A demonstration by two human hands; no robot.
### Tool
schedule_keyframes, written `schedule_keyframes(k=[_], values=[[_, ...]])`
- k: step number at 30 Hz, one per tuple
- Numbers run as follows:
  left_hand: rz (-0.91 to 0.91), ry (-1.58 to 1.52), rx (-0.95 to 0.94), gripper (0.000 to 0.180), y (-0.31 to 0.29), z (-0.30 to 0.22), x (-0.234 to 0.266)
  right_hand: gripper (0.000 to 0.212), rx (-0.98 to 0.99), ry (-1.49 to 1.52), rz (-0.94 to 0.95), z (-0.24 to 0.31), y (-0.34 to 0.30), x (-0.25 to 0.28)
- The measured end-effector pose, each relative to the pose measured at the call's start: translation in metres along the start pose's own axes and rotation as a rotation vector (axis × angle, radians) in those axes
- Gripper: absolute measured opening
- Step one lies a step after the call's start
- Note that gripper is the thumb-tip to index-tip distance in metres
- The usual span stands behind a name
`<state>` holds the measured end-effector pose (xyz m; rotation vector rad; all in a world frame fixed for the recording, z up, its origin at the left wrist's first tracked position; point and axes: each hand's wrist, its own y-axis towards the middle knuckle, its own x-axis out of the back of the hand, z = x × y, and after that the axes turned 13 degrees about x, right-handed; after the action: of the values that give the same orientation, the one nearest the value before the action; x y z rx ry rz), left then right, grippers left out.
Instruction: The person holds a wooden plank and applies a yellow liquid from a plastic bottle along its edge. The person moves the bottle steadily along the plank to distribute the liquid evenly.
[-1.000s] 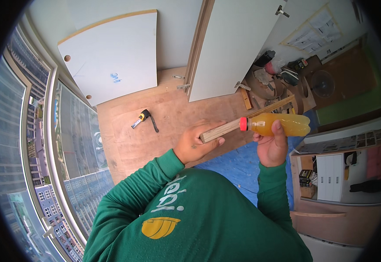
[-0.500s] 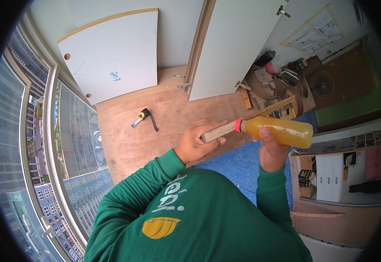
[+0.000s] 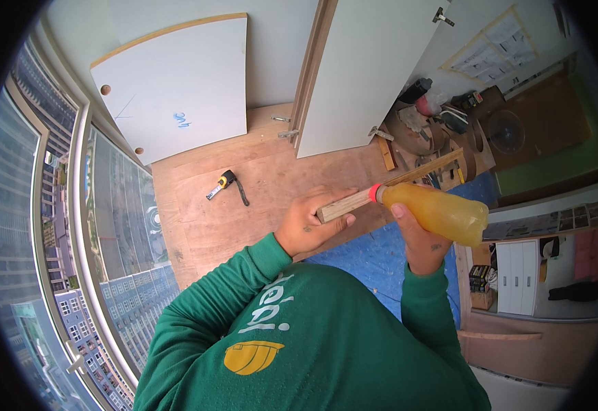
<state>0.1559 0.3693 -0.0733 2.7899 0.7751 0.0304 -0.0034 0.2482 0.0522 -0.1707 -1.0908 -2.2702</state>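
Note:
My left hand [image 3: 312, 223] is closed round the near end of a long, narrow wooden strip [image 3: 345, 205], thumb along its lower side. The strip slants away to the right above the wooden worktop. My right hand [image 3: 423, 240] grips a clear plastic bottle [image 3: 442, 211] of cloudy yellow liquid from below, with the thumb near its neck. The bottle lies almost level, its red cap end pointing left at the strip. From here the cap end overlaps the strip's edge; whether they touch I cannot tell.
A tape measure [image 3: 225, 183] with a strap lies on the plywood worktop [image 3: 206, 229]. White panels [image 3: 182, 82] lean at the back, beside a hinged white door [image 3: 360, 75]. Tools and a round wooden form [image 3: 408, 133] stand at the right. Blue sheeting [image 3: 364, 264] covers the floor; windows line the left.
The bottle's base has swung down towards me, and my right hand has shifted slightly left along it towards the neck. My left hand and the strip have stayed almost still.

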Motion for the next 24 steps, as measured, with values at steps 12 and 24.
schedule_keyframes(k=[12, 24], values=[[0.023, -0.051, 0.074, 0.048, 0.0006, 0.0016, 0.0022, 0.031, -0.043, -0.044, 0.077, -0.0008, 0.0018, 0.0002], [0.01, -0.022, 0.042, 0.048, 0.0016, 0.0017, 0.0023, 0.027, 0.001, -0.058, 0.004, -0.0082, 0.0007, 0.0]])
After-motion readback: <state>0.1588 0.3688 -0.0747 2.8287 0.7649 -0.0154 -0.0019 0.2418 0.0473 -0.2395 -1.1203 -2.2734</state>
